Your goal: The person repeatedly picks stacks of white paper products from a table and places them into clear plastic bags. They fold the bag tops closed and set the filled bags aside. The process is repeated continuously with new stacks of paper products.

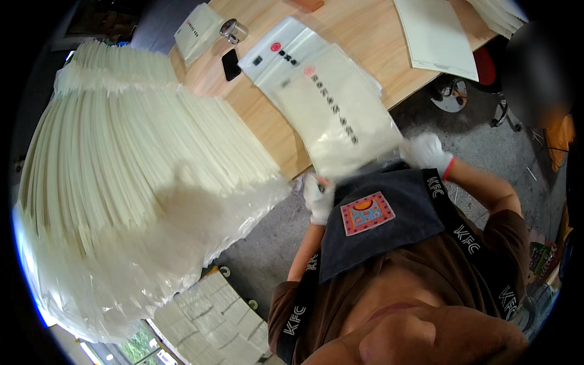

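Observation:
A clear plastic bag [344, 112] with a cream sheet or pad inside, a red round mark and a column of black print lies over the table's near edge. My left hand [319, 199], in a white glove, is closed at its near left corner. My right hand [424, 151], gloved in white with a red cuff and slightly blurred, is closed at its near right corner. Beneath that bag and beyond it are more clear printed bags [292, 45], stacked flat. The fingertips of both hands are partly hidden.
On the wooden table [371, 36] are a black phone [231, 64], a metal cup [233, 30], a packed bag [198, 33] and large pale sheets [437, 36]. A tall plastic-wrapped stack of cream sheets [134, 146] stands left. Wrapped bundles [210, 319] sit below; a chair base [450, 94] stands right.

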